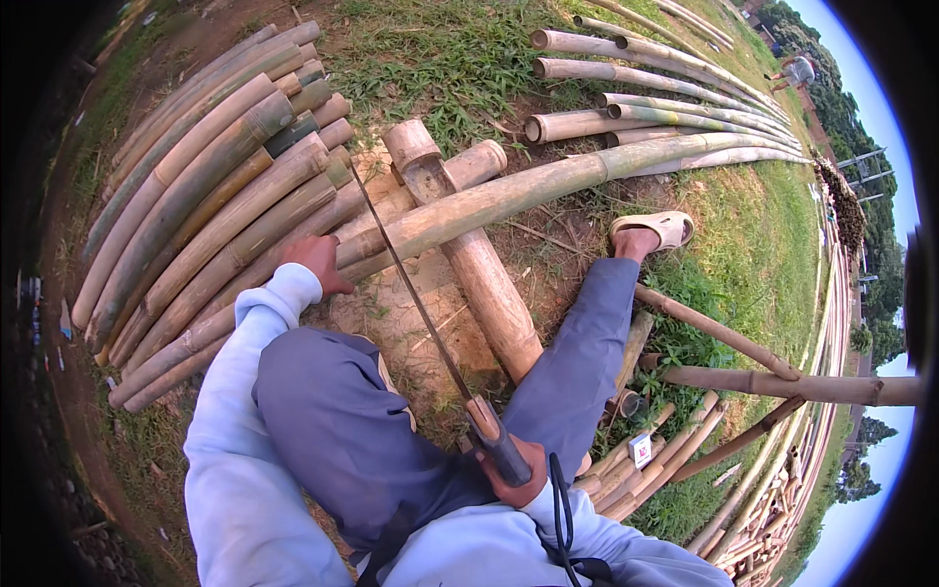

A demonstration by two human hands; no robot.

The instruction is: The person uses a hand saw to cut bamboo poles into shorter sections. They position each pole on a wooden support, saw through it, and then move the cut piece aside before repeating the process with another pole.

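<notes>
A long bamboo pole (pixel 548 193) runs from the right across a notched bamboo support (pixel 484 293) and on toward my left hand (pixel 318 262). That hand is closed on the pole, left of the blade, with the thumb on its near side. In my right hand (pixel 520 474), close to my lap, is a handsaw (pixel 430 326), gripped by its dark handle. The thin blade slants up and leftward across the pole; whether its teeth are in a cut I cannot tell. My right foot, in a pale clog (pixel 660 231), stands beyond the support.
Cut bamboo lengths (pixel 210 191) are piled on the left. Several long poles (pixel 665 78) lie on the grass at far right. A bamboo frame (pixel 782 380) and shorter pieces (pixel 646 470) are close on my right. A person (pixel 795 73) is in the distance.
</notes>
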